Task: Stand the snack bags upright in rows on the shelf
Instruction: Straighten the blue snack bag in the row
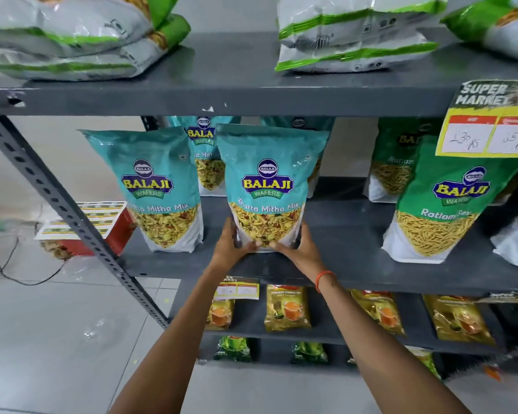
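My left hand and right hand clamp an upright teal snack bag on the shelf; it hides a rear bag, and a price tag covers green bags.

Both bare arms reach forward and converge, the left hand and right hand cupped inward with fingers curled and palms facing each other, an orange band around the right wrist.
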A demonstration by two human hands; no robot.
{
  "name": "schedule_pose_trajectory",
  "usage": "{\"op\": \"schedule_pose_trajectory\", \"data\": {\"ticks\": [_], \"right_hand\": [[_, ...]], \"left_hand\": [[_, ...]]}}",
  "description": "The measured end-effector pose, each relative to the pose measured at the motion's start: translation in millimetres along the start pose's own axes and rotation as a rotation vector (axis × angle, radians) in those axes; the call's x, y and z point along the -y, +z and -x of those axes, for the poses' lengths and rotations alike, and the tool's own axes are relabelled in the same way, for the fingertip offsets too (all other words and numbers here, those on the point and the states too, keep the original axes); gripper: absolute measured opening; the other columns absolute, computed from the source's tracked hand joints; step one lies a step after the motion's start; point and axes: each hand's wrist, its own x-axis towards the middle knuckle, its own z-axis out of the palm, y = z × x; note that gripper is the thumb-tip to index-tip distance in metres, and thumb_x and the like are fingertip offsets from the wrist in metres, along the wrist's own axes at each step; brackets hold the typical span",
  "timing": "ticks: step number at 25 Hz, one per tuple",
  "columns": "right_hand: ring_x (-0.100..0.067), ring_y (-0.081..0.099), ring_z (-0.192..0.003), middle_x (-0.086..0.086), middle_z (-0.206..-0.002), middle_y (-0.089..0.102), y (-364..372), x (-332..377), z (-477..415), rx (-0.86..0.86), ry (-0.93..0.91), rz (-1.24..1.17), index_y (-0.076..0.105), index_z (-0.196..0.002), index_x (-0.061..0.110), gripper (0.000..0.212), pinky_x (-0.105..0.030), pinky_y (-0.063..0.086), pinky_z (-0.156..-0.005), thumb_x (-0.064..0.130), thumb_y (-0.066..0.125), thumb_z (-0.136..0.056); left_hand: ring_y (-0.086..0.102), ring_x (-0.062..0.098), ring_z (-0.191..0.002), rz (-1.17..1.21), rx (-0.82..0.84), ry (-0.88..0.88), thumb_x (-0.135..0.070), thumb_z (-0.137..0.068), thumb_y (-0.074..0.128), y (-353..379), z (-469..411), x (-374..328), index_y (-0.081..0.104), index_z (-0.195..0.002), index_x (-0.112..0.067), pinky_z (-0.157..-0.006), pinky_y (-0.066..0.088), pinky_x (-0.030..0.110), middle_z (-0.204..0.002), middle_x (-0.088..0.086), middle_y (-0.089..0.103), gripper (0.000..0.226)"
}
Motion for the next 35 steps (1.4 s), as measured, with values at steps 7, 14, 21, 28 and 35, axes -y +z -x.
{"op": "schedule_pose_trajectory", "data": {"ticks": [7, 14, 21, 28, 35], "right_hand": [[-0.015, 0.056, -0.113, 0.006, -0.118, 0.057, -40.8, -19.6, 2.7, 0.036, 0.061, -0.014, 0.042, -0.122, 0.025, 0.063, -0.017, 0.047, -0.084, 0.027, 0.079, -0.071], [-0.015, 0.054, -0.116, 0.003, -0.124, 0.056, -62.3, -24.3, 12.7, 0.007, 0.1, 0.006, 0.04, -0.128, 0.019, 0.066, -0.028, 0.045, -0.094, 0.027, 0.077, -0.074], [-0.024, 0.05, -0.125, -0.005, -0.136, 0.052, -61.5, -19.9, 13.6, 0.028, 0.131, 0.058, 0.035, -0.132, 0.018, 0.07, -0.033, 0.046, -0.096, 0.031, 0.074, -0.076], [-0.023, 0.01, -0.147, -0.004, -0.161, 0.004, -24.5, 21.5, 35.6, -0.327, 0.04, -0.003, -0.006, -0.148, 0.023, 0.119, -0.042, 0.019, -0.117, 0.054, 0.074, -0.066], [-0.019, 0.021, -0.145, -0.013, -0.154, 0.026, 88.2, 88.7, 43.4, -0.331, -0.54, 0.133, 0.021, -0.145, 0.011, 0.07, -0.027, 0.022, -0.118, 0.032, 0.058, -0.089]], "left_hand": [[0.053, 0.029, -0.119, -0.103, 0.029, -0.074, -0.024, -0.072, 0.078, 29.6, 4.2, -11.8, 0.044, -0.127, -0.01, -0.095, 0.045, 0.04, -0.131, 0.011, 0.057, 0.066], [0.052, 0.03, -0.122, -0.062, 0.046, -0.084, -0.024, -0.072, 0.078, 52.9, 7.9, -21.1, 0.044, -0.127, -0.015, -0.104, 0.042, 0.051, -0.132, 0.009, 0.057, 0.065], [0.051, 0.029, -0.122, -0.086, 0.051, -0.095, -0.02, -0.074, 0.076, 49.5, 15.3, -35.3, 0.042, -0.127, -0.011, -0.101, 0.045, 0.043, -0.133, 0.011, 0.055, 0.064], [0.024, 0.031, -0.143, -0.224, -0.09, 0.054, -0.039, -0.083, 0.063, 32.1, 36.8, -38.4, 0.011, -0.148, -0.023, -0.112, 0.031, 0.05, -0.156, 0.002, 0.025, 0.085], [0.007, 0.019, -0.146, -0.28, -0.613, 0.361, -0.048, -0.087, 0.048, -54.7, 50.5, -61.1, 0.001, -0.147, -0.013, -0.116, -0.005, 0.018, -0.159, 0.009, 0.008, 0.084]]}}
